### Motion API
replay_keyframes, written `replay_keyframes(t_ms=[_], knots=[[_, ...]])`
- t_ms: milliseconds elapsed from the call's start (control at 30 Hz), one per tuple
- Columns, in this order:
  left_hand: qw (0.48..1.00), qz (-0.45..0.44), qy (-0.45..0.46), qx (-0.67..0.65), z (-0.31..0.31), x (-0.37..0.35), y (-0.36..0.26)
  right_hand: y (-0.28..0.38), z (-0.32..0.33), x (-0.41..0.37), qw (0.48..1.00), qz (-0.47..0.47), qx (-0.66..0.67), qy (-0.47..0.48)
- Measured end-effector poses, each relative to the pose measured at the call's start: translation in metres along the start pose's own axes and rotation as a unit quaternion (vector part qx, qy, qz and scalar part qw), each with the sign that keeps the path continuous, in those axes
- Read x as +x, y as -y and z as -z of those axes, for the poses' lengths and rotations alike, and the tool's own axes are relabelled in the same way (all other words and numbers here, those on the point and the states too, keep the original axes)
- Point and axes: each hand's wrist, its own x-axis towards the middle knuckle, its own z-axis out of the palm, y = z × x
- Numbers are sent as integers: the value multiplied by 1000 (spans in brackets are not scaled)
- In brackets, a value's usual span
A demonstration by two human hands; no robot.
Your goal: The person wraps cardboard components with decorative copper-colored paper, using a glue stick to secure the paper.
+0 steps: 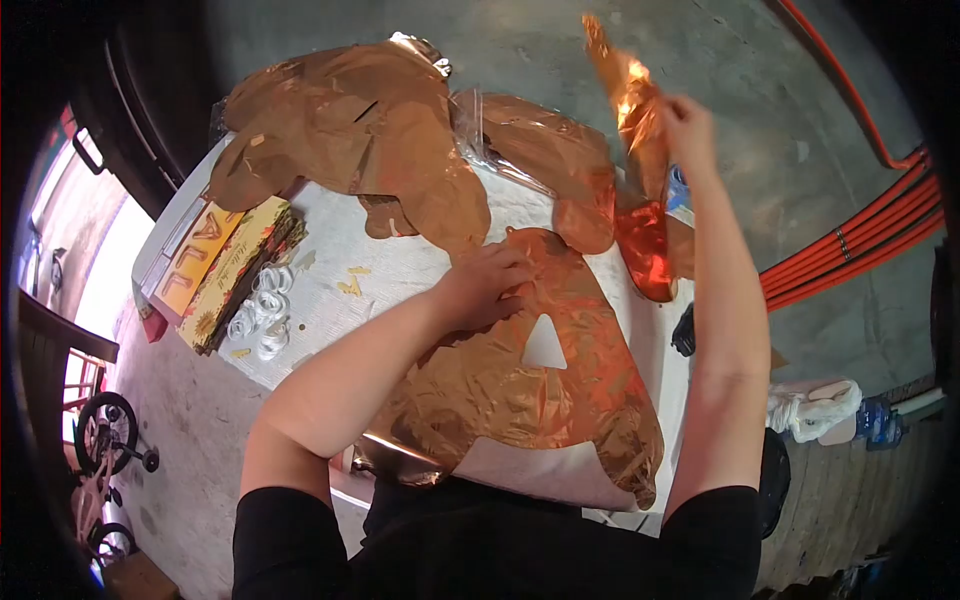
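A copper foil balloon (480, 390) shaped like a letter A, with a triangular cut-out, lies flat and wrinkled in front of me. My left hand (490, 285) is on its upper part, fingers curled against the foil; the fingertips are partly hidden. Raised at the far right, my right hand (690, 130) pinches a long, shiny copper foil balloon (640, 120), whose lower part hangs toward the table's far edge. Another flat copper foil balloon (340, 120) covers the far left of the table. Beside it, a further foil balloon (550, 150) lies partly under clear plastic.
The white-covered table (340, 225) carries a yellow box (235, 265) with fall lettering, rolls of white ribbon (265, 315) and small yellow pieces (352, 282) on the left. Orange pipes (850, 240) run along the right. A small bicycle (100, 460) stands at lower left.
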Motion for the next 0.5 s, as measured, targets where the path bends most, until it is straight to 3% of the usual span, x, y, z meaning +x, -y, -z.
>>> replay_keyframes(t_ms=[167,267,367,400,433,467,500], knots=[[1000,-17,13,-21,3,2,-2,50,61,21,965,65,222,-122],[1000,14,12,20,5,2,-5,77,75,12,951,85,244,-167],[1000,14,22,13,8,2,-6,75,77,9,943,105,284,-140],[1000,11,26,13,8,1,-7,71,79,8,962,42,234,-132],[999,12,26,17,9,1,-6,64,83,7,962,40,232,-136],[999,13,23,21,9,1,-6,56,87,5,997,-21,58,-53],[999,9,24,20,9,2,-6,41,91,5,989,-82,-118,33]])
